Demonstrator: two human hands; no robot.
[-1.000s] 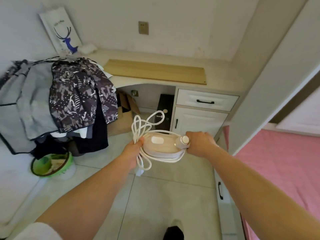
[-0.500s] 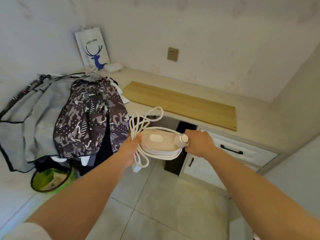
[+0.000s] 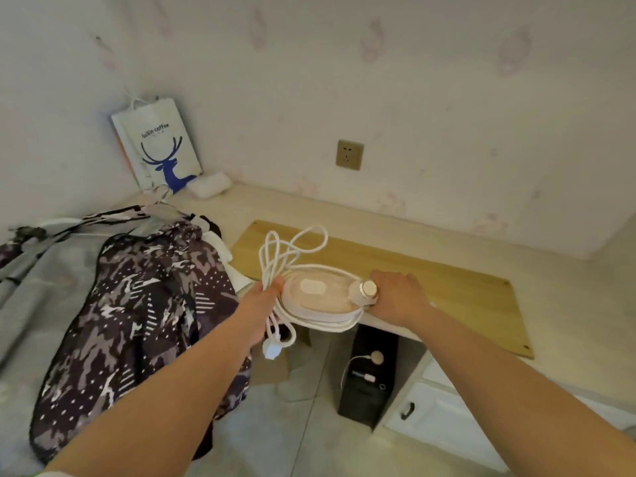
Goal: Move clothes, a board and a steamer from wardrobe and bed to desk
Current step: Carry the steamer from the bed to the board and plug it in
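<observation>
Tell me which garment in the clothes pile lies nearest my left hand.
The dark patterned garment with white dots and zigzags, draped over the desk edge just beside your left hand. The plain grey garment lies farther left.

- hands: 2 — left hand (image 3: 266, 297), right hand (image 3: 399, 297)
- steamer (image 3: 320, 296): 1, with 1 white cord (image 3: 275, 256) and 1 plug (image 3: 272, 349)
- wooden board (image 3: 447, 287): 1
- desk (image 3: 568, 304): 1
- wall socket (image 3: 350, 154): 1
- paper bag with deer print (image 3: 158, 146): 1
- white cloth roll (image 3: 210, 184) beside the bag: 1
- clothes pile: at least 2 garments — 1 camo-print garment (image 3: 137, 321), 1 grey garment (image 3: 44, 270); more underneath, count unclear
- black computer tower (image 3: 368, 376) under the desk: 1
- cabinet door handle (image 3: 407, 410): 1 visible
</observation>
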